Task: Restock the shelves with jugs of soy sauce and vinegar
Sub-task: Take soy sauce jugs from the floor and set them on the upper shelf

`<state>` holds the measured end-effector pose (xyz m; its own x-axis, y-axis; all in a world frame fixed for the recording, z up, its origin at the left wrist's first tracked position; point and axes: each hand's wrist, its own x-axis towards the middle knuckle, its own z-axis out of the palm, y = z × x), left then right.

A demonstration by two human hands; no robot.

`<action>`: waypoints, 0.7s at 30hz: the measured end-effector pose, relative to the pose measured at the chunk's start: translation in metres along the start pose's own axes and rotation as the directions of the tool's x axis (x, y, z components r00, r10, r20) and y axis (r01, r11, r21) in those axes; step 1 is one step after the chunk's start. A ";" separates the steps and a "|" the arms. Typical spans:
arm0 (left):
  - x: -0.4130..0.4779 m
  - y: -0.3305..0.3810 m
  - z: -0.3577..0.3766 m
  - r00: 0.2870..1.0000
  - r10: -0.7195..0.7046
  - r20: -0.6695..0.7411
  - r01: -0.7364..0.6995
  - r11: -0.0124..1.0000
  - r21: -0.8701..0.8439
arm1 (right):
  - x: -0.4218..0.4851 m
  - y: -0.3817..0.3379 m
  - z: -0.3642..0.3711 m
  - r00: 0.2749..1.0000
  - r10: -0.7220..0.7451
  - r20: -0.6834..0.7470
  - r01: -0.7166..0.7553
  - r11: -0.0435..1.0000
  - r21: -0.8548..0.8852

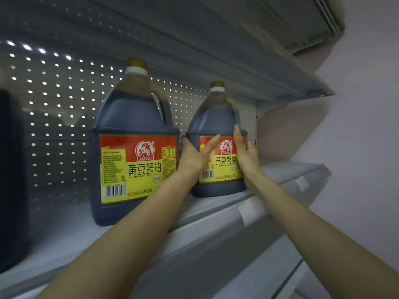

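Observation:
Two dark soy sauce jugs with red and yellow labels stand upright on a grey shelf. The nearer jug is at the left. The farther jug stands at the right end of the shelf, and both my hands are on it. My left hand lies against its left side with the fingers straight across the label. My right hand presses its right side, fingers pointing up along the label's edge.
A perforated back panel closes the shelf behind the jugs. Another shelf hangs close above the caps. A dark object fills the far left. A pale wall lies to the right, with a white price tag on the shelf edge.

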<state>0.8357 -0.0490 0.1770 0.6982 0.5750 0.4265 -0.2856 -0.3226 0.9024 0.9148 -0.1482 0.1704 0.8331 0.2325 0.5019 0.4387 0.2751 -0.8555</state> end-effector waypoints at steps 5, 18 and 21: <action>0.008 -0.004 0.001 1.000 -0.002 -0.001 0.002 1.000 0.026 | 0.003 0.007 -0.001 1.000 -0.031 -0.007 0.031 0.999 -0.034; -0.007 0.009 0.005 0.999 -0.024 -0.031 0.026 0.997 0.068 | -0.036 -0.011 -0.023 0.983 0.062 0.174 0.001 0.940 -0.341; -0.029 0.016 0.009 1.000 -0.025 -0.011 0.025 0.999 0.044 | -0.056 -0.018 -0.036 0.990 0.022 0.141 0.053 0.859 -0.508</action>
<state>0.8170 -0.0777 0.1781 0.6977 0.5910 0.4048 -0.2390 -0.3407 0.9093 0.8727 -0.1999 0.1532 0.7867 0.3675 0.4960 0.5927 -0.2254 -0.7732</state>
